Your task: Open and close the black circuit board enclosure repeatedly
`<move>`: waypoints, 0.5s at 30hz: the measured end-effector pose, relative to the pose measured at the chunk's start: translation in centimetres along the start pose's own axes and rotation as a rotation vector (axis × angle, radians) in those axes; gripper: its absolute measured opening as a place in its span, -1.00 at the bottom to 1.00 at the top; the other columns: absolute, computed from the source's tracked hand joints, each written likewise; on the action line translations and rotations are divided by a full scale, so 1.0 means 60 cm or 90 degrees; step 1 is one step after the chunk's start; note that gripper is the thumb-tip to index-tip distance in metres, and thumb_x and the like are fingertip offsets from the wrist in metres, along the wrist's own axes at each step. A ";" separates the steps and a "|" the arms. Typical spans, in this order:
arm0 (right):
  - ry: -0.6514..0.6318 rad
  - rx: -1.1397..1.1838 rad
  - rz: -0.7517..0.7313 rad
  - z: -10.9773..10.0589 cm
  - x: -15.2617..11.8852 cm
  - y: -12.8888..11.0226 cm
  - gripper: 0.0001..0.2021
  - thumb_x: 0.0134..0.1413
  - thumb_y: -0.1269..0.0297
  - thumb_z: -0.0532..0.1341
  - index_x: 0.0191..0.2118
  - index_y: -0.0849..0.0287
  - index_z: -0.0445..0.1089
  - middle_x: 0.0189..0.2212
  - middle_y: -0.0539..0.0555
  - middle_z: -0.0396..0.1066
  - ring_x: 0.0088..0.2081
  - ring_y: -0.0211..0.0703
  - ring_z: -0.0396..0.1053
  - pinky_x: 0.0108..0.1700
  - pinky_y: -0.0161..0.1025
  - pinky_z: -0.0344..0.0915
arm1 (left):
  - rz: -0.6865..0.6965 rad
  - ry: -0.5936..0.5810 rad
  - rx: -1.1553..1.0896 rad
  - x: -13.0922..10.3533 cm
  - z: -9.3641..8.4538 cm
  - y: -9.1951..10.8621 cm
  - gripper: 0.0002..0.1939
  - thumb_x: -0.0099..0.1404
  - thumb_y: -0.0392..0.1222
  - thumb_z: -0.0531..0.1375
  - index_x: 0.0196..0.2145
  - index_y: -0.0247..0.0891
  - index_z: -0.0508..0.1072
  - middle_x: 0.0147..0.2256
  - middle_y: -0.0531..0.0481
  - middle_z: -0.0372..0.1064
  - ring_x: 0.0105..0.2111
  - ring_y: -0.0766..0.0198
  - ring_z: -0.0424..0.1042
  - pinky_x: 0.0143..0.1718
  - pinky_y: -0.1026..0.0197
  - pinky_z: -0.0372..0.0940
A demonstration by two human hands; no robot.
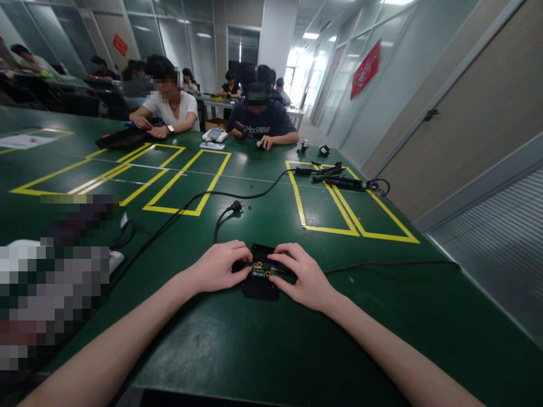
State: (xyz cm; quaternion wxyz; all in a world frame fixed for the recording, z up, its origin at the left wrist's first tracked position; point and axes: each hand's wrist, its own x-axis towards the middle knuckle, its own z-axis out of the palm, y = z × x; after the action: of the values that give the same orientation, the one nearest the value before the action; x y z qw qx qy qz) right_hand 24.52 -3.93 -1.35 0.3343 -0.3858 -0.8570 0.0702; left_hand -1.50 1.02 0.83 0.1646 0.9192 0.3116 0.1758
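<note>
A small circuit board [259,271] with copper-coloured rings and coloured wires lies over an opened black casing [260,290] on the green table. My left hand [223,265] is at the board's left side, thumb and fingers closed around its edge and the black cable there. On the other side, my right hand [303,276] has its thumb at the board's lower right corner and its fingertips by the casing's upper part and the wires. A black cable [365,264] runs off to the right from under my right hand.
A black plug [236,207] lies beyond my left hand. Farther right are black corded tools [343,182] over yellow tape rectangles. A long black cable [186,203] crosses the green table [203,350]. Two people sit across, one beside a white device [215,134]. Pixelated items lie at left.
</note>
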 end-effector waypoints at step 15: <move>-0.015 -0.044 -0.119 -0.013 -0.005 0.010 -0.80 0.38 0.23 0.23 0.00 0.15 0.51 -0.03 0.23 0.47 -0.13 -0.04 0.43 -0.12 -0.08 0.42 | -0.067 0.004 0.041 0.004 0.007 -0.004 -0.82 0.50 -0.20 0.14 -0.13 -0.22 0.56 -0.21 -0.03 0.54 -0.24 0.18 0.56 -0.20 0.23 0.39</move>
State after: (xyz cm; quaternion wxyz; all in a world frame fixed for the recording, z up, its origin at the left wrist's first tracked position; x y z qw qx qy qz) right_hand 25.52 -3.85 -1.10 0.3161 -0.3144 -0.8950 0.0138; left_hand -1.27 1.29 0.40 0.1427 0.9059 0.3653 0.1595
